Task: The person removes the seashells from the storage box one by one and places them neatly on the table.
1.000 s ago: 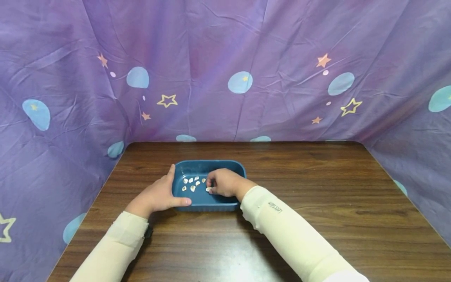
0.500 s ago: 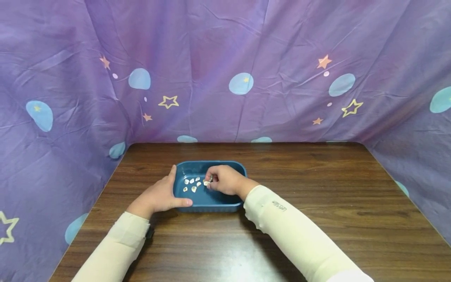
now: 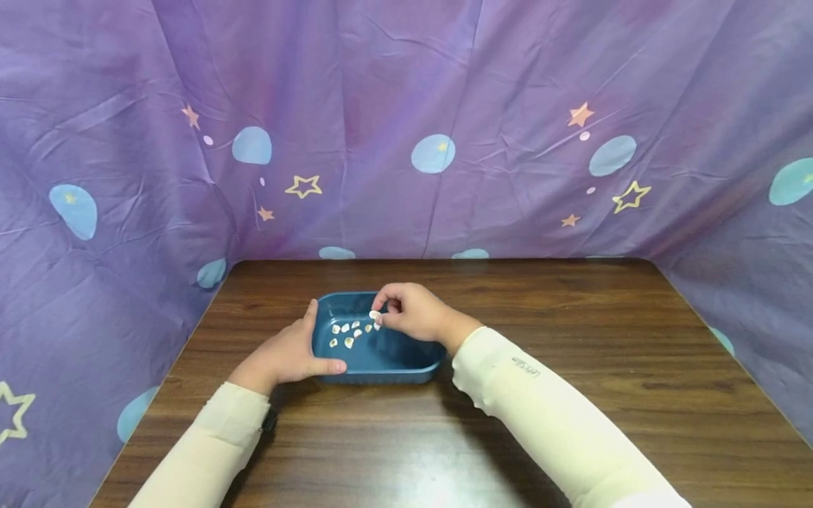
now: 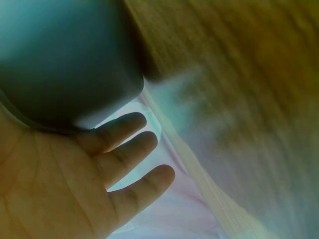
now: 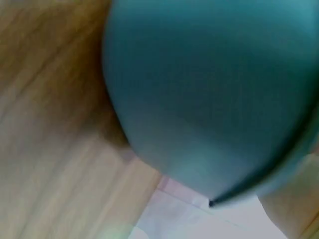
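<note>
A blue tray (image 3: 381, 371) stands on the table; its side (image 4: 75, 55) (image 5: 199, 89) fills much of both wrist views. Several small white shell-like pieces (image 3: 348, 343) lie on its floor, mostly in the left half. My left hand (image 3: 286, 353) spans the tray's left end, thumb on the near rim; in the left wrist view the hand (image 4: 70, 179) has three fingers extended beside the tray. My right hand (image 3: 416, 310), over the tray's back right part, pinches a white piece (image 3: 375, 315) between thumb and finger. Another piece (image 3: 377, 326) shows just below the fingertips.
The brown wooden table (image 3: 540, 395) extends around the tray on all sides. A purple cloth (image 3: 368, 85) with stars and blue shapes hangs behind the table and along both sides.
My right hand has moved back and slightly right, from low in the tray to near its far rim, with a white piece pinched. My left hand stays at the tray's left end.
</note>
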The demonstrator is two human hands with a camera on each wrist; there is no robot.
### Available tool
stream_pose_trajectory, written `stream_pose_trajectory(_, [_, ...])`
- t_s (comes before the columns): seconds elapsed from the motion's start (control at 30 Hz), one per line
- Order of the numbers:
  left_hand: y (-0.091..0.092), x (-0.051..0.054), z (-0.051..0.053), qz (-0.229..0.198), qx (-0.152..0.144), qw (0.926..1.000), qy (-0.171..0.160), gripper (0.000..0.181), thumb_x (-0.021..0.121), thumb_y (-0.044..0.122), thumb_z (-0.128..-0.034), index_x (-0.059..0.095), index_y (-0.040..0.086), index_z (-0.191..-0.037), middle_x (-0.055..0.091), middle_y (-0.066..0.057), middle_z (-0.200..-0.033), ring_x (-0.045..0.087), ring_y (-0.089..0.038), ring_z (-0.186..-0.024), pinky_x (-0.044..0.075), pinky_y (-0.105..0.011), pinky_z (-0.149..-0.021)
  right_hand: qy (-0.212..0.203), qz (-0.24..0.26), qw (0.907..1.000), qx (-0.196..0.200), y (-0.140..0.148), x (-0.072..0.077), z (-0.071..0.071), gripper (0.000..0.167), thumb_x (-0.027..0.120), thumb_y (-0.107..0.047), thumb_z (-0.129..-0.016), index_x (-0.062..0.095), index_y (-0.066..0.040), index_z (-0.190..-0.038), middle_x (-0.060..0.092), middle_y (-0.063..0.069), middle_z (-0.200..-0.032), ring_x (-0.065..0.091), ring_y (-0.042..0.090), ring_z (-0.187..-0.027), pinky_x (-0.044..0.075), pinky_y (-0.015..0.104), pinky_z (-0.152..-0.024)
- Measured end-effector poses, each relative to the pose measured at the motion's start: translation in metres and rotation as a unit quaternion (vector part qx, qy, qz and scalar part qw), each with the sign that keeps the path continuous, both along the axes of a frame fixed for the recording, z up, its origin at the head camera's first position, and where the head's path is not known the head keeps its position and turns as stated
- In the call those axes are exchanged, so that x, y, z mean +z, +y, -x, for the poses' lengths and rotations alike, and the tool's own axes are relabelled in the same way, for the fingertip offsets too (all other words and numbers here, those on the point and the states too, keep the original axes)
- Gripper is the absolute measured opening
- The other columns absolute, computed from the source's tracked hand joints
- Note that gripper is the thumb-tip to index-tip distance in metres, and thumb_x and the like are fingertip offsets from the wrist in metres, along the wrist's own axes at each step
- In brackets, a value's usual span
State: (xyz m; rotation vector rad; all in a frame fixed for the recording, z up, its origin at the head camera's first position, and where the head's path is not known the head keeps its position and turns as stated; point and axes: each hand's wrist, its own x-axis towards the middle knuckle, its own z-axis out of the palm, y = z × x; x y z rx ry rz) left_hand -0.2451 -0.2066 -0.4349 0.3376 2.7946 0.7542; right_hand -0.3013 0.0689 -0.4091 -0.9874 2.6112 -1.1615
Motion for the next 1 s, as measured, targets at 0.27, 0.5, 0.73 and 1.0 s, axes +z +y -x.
stream_pose_trajectory(0.27, [0.002, 0.003, -0.001, -0.007, 0.002, 1.0000, -0.004, 0.146, 0.085, 0.065, -0.0780, -0.007, -0.008, -0.165, 0.031, -0.041, -0.162, 0.042, -0.052, -0.147, 0.037, -0.062, -0.119, -0.003, 0.030, 0.9995, -0.007, 0.024, 0.010, 0.000, 0.008, 0.077, -0.010, -0.095, 0.074, -0.010, -0.102, 0.049, -0.006, -0.065, 0.045, 0.008, -0.059, 0.039, 0.023, -0.056])
stream_pose_trajectory(0.5, [0.002, 0.003, -0.003, -0.010, -0.002, 0.9999, 0.000, 0.145, 0.087, 0.062, -0.0781, -0.006, -0.009, -0.164, 0.031, -0.041, -0.161, 0.041, -0.052, -0.147, 0.036, -0.062, -0.119, -0.012, 0.041, 0.9985, -0.035, 0.049, 0.020, 0.000, 0.005, 0.077, -0.009, -0.095, 0.074, -0.008, -0.099, 0.050, -0.003, -0.067, 0.045, 0.010, -0.061, 0.038, 0.023, -0.056])
stream_pose_trajectory(0.73, [0.002, 0.003, -0.003, -0.012, -0.005, 0.9999, 0.002, 0.145, 0.086, 0.062, -0.0785, -0.006, -0.010, -0.164, 0.033, -0.041, -0.161, 0.043, -0.052, -0.146, 0.037, -0.062, -0.119, -0.007, 0.027, 0.9981, -0.054, 0.076, 0.024, 0.001, 0.004, 0.076, -0.009, -0.096, 0.075, -0.009, -0.099, 0.052, -0.002, -0.069, 0.045, 0.011, -0.060, 0.038, 0.023, -0.053])
stream_pose_trajectory(1.0, [0.003, 0.004, -0.003, -0.011, -0.003, 0.9999, -0.003, 0.144, 0.086, 0.062, -0.0788, -0.006, -0.009, -0.164, 0.032, -0.041, -0.161, 0.042, -0.052, -0.147, 0.037, -0.062, -0.119, -0.003, 0.015, 0.9975, -0.070, 0.102, 0.021, 0.001, 0.003, 0.076, -0.009, -0.096, 0.074, -0.010, -0.098, 0.051, -0.003, -0.067, 0.045, 0.008, -0.059, 0.037, 0.023, -0.053])
